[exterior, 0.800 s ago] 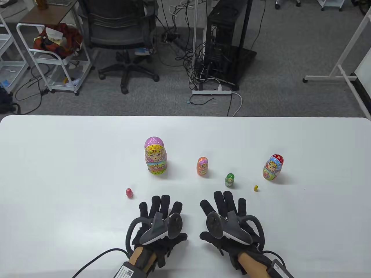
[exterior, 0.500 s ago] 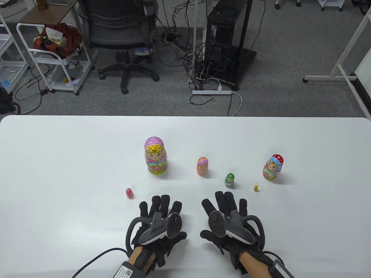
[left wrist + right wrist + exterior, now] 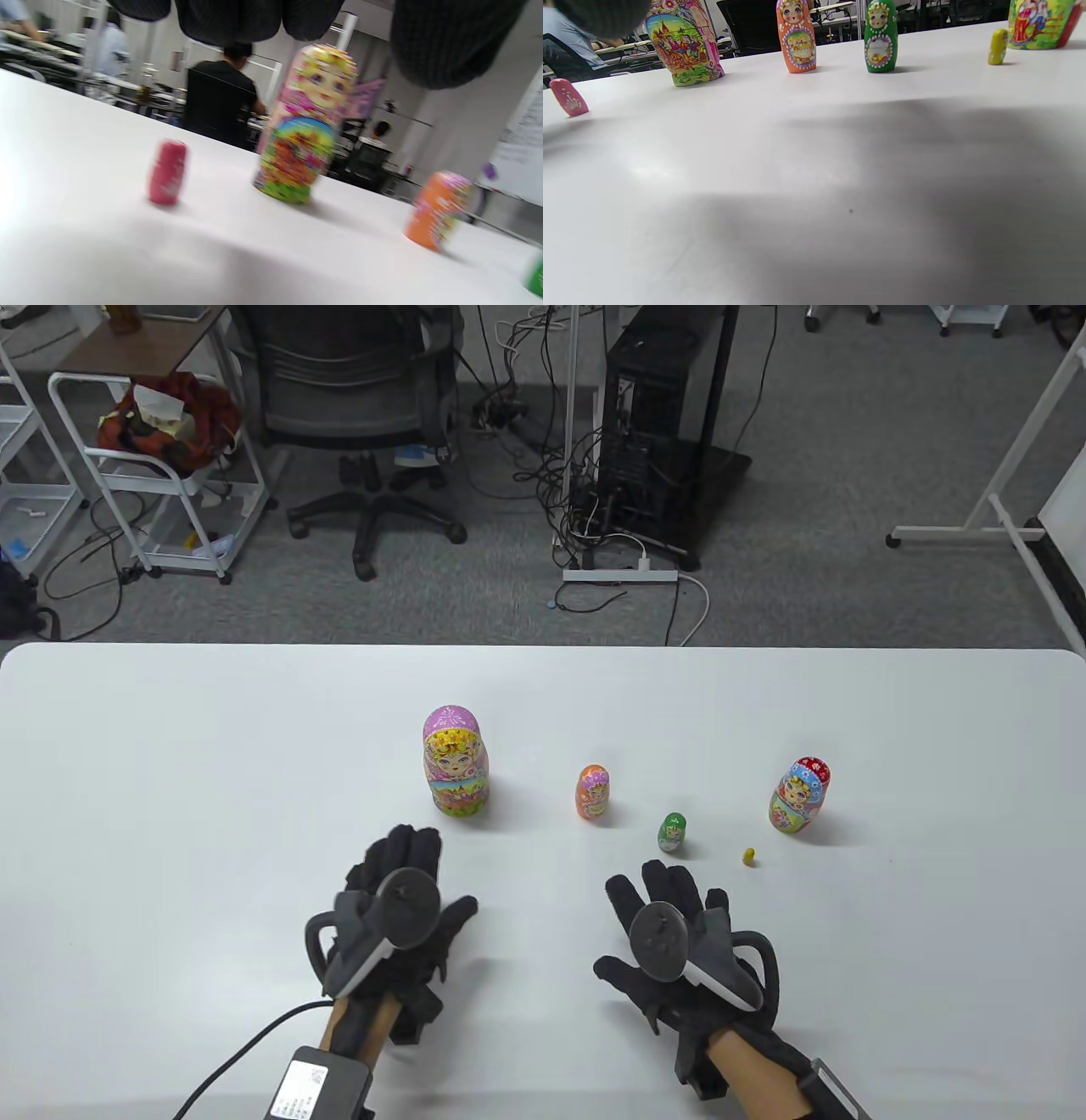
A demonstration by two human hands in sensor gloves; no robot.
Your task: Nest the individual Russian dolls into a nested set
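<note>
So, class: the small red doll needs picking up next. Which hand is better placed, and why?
Left. The left hand hovers over the small red doll, hiding it in the table view; the right hand sits nearer the green doll.

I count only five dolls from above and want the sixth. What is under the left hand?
In the table view the left hand hides that spot. The left wrist view shows the small red doll upright on the table, below the fingers, apparently untouched.

Largest doll (image 3: 456, 763) stands leftmost on the table (image 3: 170, 746), smaller dolls (image 3: 594, 792) ranged rightward beside it.
</note>
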